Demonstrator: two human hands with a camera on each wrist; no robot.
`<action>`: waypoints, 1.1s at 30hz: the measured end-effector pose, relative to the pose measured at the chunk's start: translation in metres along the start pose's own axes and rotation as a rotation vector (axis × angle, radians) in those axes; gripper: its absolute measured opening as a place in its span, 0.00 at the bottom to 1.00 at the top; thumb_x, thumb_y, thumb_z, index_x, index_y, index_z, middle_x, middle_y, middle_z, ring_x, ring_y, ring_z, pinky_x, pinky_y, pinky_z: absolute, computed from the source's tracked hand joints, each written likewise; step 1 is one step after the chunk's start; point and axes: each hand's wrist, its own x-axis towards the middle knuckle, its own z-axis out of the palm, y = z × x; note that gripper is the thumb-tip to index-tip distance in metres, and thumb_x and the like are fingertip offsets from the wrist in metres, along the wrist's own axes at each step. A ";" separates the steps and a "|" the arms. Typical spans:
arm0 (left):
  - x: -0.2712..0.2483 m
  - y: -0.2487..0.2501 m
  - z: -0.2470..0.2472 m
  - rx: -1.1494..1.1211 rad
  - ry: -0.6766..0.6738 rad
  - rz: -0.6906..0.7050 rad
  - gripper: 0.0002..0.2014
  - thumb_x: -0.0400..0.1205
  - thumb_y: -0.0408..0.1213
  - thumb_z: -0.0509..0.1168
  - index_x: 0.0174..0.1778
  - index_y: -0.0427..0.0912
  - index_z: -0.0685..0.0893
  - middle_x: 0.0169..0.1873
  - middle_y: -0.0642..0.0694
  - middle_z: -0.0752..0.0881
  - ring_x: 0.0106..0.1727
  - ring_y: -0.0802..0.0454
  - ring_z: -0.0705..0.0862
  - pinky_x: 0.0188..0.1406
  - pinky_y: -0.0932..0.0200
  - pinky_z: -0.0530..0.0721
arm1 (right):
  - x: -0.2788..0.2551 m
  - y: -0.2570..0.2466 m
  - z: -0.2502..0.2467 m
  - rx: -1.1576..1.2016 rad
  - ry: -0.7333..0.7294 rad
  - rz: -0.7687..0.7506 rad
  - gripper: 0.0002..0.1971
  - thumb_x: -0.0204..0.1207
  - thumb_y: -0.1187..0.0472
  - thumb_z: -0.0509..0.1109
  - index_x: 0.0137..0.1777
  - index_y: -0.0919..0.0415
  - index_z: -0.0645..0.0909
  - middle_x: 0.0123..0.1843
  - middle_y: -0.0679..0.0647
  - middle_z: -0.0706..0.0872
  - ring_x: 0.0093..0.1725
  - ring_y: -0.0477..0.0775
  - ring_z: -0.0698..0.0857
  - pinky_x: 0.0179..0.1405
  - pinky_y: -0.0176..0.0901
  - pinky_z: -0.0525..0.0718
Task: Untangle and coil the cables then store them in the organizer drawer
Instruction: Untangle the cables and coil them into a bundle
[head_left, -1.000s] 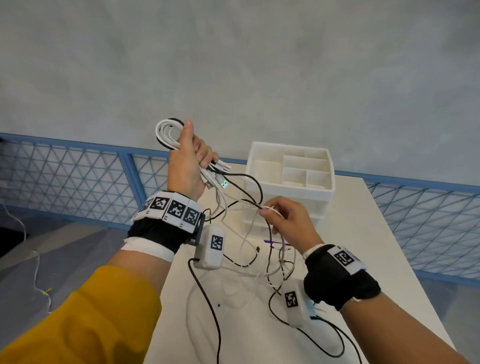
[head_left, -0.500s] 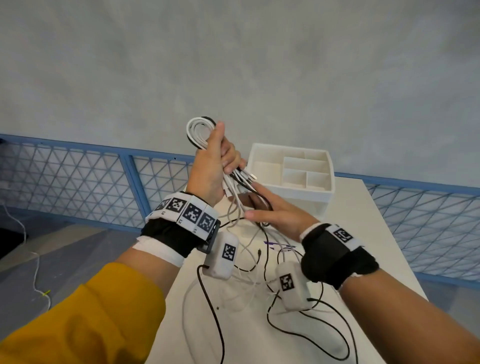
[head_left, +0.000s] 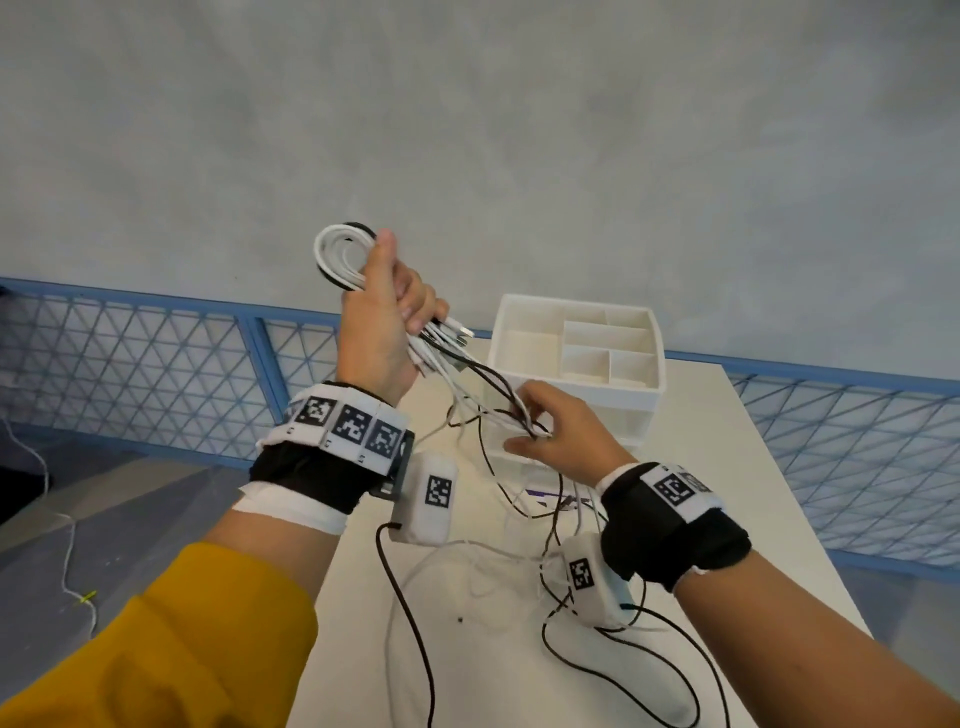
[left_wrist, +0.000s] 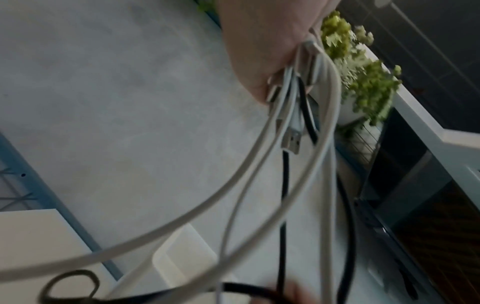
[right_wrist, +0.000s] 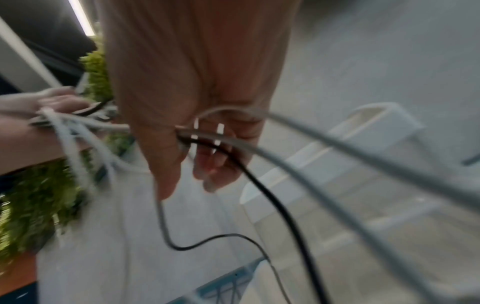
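The white tabletop (head_left: 727, 447) stretches ahead of you, and at its far end stands the white organizer (head_left: 576, 353), its top compartments facing up and its lower front partly hidden by your right hand; you cannot tell from here how its drawer stands. Loose lengths of the cables (head_left: 457, 374) trail down onto the tabletop between your forearms, white and black strands crossing one another. Your left hand (head_left: 379, 332) is raised above the tabletop's near-left edge, its grip clamped around a bundle of those cables: a white coiled loop (head_left: 340, 254) stands out above your thumb, and several plug ends (head_left: 460, 335) poke out past your fingers toward the organizer. From that fist the strands slope down and to the right into your right hand (head_left: 561, 441), which sits lower, just in front of the organizer. Its grip is curled on the strands, thumb and fingers pinching white and black cables together, as the right wrist view shows despite the blur.
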 end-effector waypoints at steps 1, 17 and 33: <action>0.003 0.006 -0.002 -0.013 0.009 0.009 0.26 0.84 0.49 0.57 0.17 0.49 0.67 0.11 0.54 0.62 0.14 0.57 0.60 0.24 0.61 0.71 | -0.005 0.006 -0.004 0.094 -0.022 0.043 0.10 0.67 0.64 0.77 0.42 0.55 0.77 0.40 0.47 0.80 0.40 0.47 0.78 0.40 0.29 0.77; 0.006 0.002 0.005 -0.066 0.072 0.017 0.26 0.84 0.49 0.57 0.19 0.47 0.64 0.11 0.53 0.62 0.14 0.57 0.60 0.24 0.62 0.73 | -0.024 0.021 0.000 -0.044 -0.096 0.064 0.10 0.80 0.60 0.63 0.57 0.58 0.82 0.46 0.47 0.82 0.45 0.48 0.79 0.49 0.37 0.74; -0.004 -0.016 0.025 -0.029 0.078 -0.019 0.25 0.84 0.49 0.59 0.19 0.47 0.64 0.12 0.54 0.62 0.14 0.57 0.60 0.24 0.62 0.71 | -0.021 -0.023 0.017 -0.477 -0.194 0.045 0.15 0.81 0.51 0.55 0.59 0.60 0.64 0.44 0.59 0.83 0.43 0.63 0.80 0.39 0.47 0.70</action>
